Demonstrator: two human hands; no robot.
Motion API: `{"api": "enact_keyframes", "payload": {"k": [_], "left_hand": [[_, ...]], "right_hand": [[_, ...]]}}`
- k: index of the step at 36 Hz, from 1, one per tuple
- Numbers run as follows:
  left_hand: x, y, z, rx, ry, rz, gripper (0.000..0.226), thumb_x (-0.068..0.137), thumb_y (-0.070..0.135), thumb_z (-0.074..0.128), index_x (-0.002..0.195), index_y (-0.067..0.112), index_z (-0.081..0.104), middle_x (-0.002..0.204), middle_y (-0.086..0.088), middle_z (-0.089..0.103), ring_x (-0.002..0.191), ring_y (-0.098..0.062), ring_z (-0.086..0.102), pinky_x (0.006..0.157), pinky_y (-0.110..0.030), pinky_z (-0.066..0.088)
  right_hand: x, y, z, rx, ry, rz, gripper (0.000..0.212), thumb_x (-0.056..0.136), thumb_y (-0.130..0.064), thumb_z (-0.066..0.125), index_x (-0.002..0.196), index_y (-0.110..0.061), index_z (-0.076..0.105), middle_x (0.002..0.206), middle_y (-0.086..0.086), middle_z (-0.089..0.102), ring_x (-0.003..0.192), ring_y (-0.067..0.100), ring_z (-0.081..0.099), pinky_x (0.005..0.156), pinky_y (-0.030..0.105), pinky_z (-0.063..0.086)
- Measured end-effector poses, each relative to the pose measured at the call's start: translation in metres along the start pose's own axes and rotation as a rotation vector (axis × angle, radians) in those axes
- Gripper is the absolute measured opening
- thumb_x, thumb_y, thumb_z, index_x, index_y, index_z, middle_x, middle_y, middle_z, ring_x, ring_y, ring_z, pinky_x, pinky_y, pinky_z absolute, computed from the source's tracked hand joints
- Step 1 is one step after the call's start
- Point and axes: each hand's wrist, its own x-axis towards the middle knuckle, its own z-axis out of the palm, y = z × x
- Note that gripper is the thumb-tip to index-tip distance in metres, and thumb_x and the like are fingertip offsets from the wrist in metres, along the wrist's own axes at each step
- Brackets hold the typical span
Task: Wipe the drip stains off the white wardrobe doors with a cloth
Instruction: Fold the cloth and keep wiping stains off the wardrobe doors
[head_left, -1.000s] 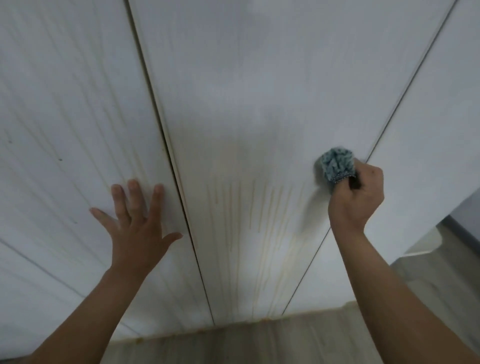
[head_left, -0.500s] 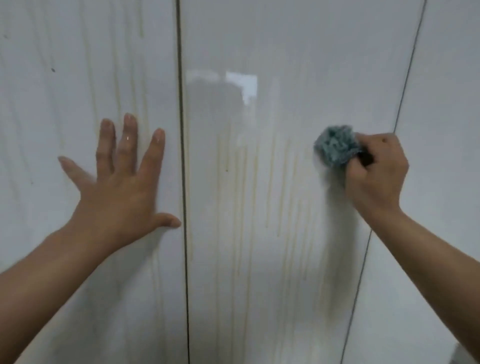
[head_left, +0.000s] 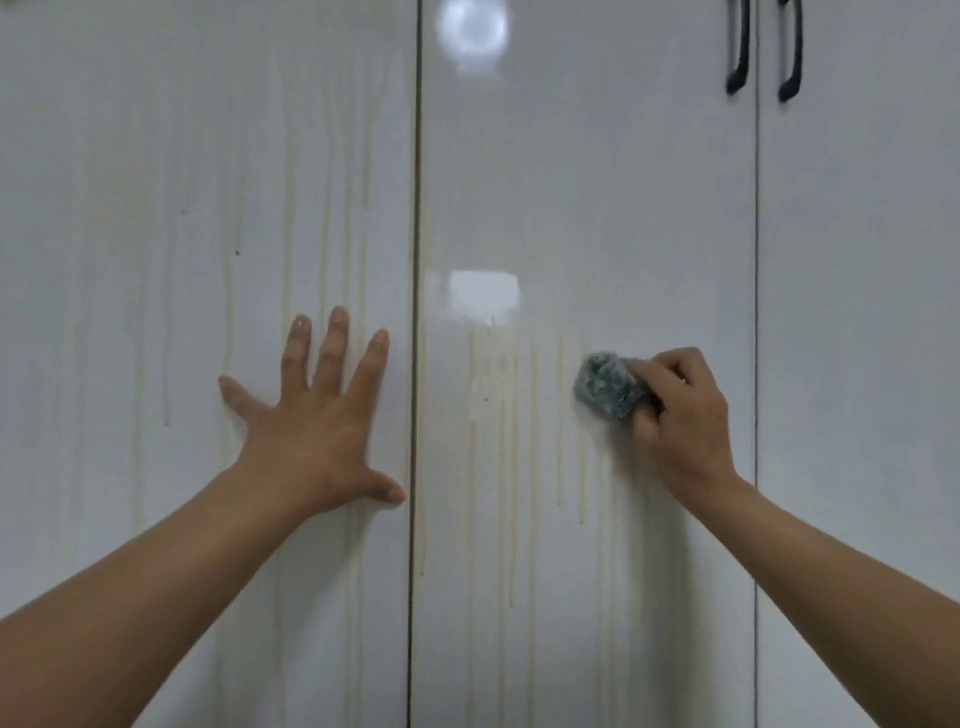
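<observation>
Wardrobe doors (head_left: 597, 182): white, glossy; three panels are seen shut, parted by dark vertical gaps.
Drip stains (head_left: 511, 467): pale yellowish vertical streaks, borne on the left and middle panels.
Cloth (head_left: 605, 387): grey-blue, bunched into a wad, pressed against the middle panel just right of its streaks, gripped by the right hand (head_left: 680, 415).

The left hand (head_left: 317, 431) and right hand (head_left: 685, 421) are bare, like both forearms, with short plain nails on the fingers (head_left: 332, 358).
</observation>
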Motion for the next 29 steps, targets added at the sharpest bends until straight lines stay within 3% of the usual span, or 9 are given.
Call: {"api": "enact_keyframes", "payload": {"k": [3, 9, 12, 18, 20, 22, 25, 27, 29], "left_hand": [[-0.001, -0.001, 0.0, 0.005, 0.008, 0.001, 0.157, 0.054, 0.088, 0.074, 0.141, 0.04, -0.047, 0.147, 0.002, -0.06, 0.145, -0.032, -0.044, 0.11, -0.084, 0.007], [0.002, -0.001, 0.0, -0.006, 0.006, -0.01, 0.158, 0.055, 0.087, 0.075, 0.134, 0.041, -0.054, 0.145, 0.002, -0.062, 0.143, -0.031, -0.047, 0.11, -0.084, 0.004], [0.002, 0.0, 0.001, -0.009, 0.006, -0.011, 0.158, 0.056, 0.086, 0.075, 0.138, 0.04, -0.051, 0.145, 0.002, -0.062, 0.143, -0.032, -0.048, 0.11, -0.084, 0.003], [0.001, -0.001, 0.003, -0.008, 0.015, -0.001, 0.158, 0.055, 0.086, 0.076, 0.143, 0.039, -0.046, 0.148, 0.001, -0.059, 0.144, -0.032, -0.046, 0.11, -0.085, 0.005], [0.001, -0.001, 0.003, -0.006, 0.013, -0.011, 0.158, 0.055, 0.085, 0.076, 0.143, 0.039, -0.046, 0.148, 0.001, -0.059, 0.144, -0.033, -0.045, 0.109, -0.085, 0.005], [0.003, 0.0, 0.003, -0.006, 0.013, -0.01, 0.157, 0.057, 0.084, 0.077, 0.144, 0.038, -0.045, 0.149, 0.0, -0.058, 0.144, -0.033, -0.045, 0.109, -0.085, 0.005], [0.002, -0.001, 0.003, -0.01, 0.007, -0.013, 0.157, 0.058, 0.083, 0.078, 0.144, 0.037, -0.045, 0.149, 0.0, -0.058, 0.144, -0.033, -0.045, 0.109, -0.085, 0.006], [0.002, -0.002, 0.005, -0.013, 0.014, -0.012, 0.157, 0.058, 0.083, 0.078, 0.144, 0.038, -0.045, 0.149, 0.0, -0.058, 0.144, -0.032, -0.046, 0.109, -0.085, 0.005], [0.002, -0.001, 0.004, -0.018, 0.024, -0.015, 0.157, 0.057, 0.082, 0.079, 0.145, 0.039, -0.044, 0.15, 0.001, -0.057, 0.144, -0.032, -0.046, 0.109, -0.085, 0.005]], "right_hand": [[0.04, -0.006, -0.009, 0.047, 0.219, 0.369, 0.037, 0.087, 0.002, 0.049, 0.117, -0.006, 0.068, 0.108, 0.012, 0.051, 0.087, 0.003, 0.039, 0.076, 0.002, 0.03], [0.068, -0.013, 0.007, -0.032, 0.263, 0.564, 0.031, 0.093, -0.007, 0.046, 0.118, -0.013, 0.063, 0.118, 0.01, 0.045, 0.089, 0.023, 0.047, 0.073, 0.031, 0.038], [0.051, -0.015, 0.018, -0.071, 0.205, 0.409, 0.028, 0.09, -0.006, 0.049, 0.112, -0.011, 0.064, 0.109, 0.005, 0.043, 0.095, 0.029, 0.05, 0.069, 0.033, 0.038], [0.019, -0.004, 0.014, -0.134, -0.085, -0.289, 0.029, 0.084, -0.01, 0.053, 0.111, -0.016, 0.063, 0.098, 0.011, 0.053, 0.086, 0.029, 0.052, 0.051, 0.031, 0.044], [0.027, 0.002, 0.009, -0.127, -0.104, -0.349, 0.031, 0.085, -0.016, 0.047, 0.112, -0.016, 0.062, 0.097, 0.011, 0.054, 0.084, 0.03, 0.054, 0.05, 0.032, 0.047], [0.043, -0.002, 0.005, -0.066, -0.016, -0.173, 0.034, 0.086, -0.013, 0.047, 0.113, -0.01, 0.067, 0.099, 0.006, 0.051, 0.085, 0.029, 0.055, 0.062, 0.031, 0.044], [0.077, -0.022, 0.002, 0.082, 0.203, 0.358, 0.036, 0.091, 0.0, 0.044, 0.12, -0.007, 0.065, 0.11, 0.004, 0.044, 0.09, 0.021, 0.048, 0.075, 0.016, 0.034], [0.096, -0.03, 0.002, 0.096, 0.276, 0.627, 0.034, 0.096, -0.003, 0.041, 0.121, -0.013, 0.062, 0.119, 0.007, 0.046, 0.089, 0.02, 0.047, 0.076, 0.021, 0.035], [0.099, -0.034, 0.007, 0.072, 0.269, 0.677, 0.034, 0.096, -0.007, 0.041, 0.12, -0.019, 0.063, 0.119, 0.004, 0.045, 0.09, 0.023, 0.05, 0.075, 0.03, 0.038]]}}
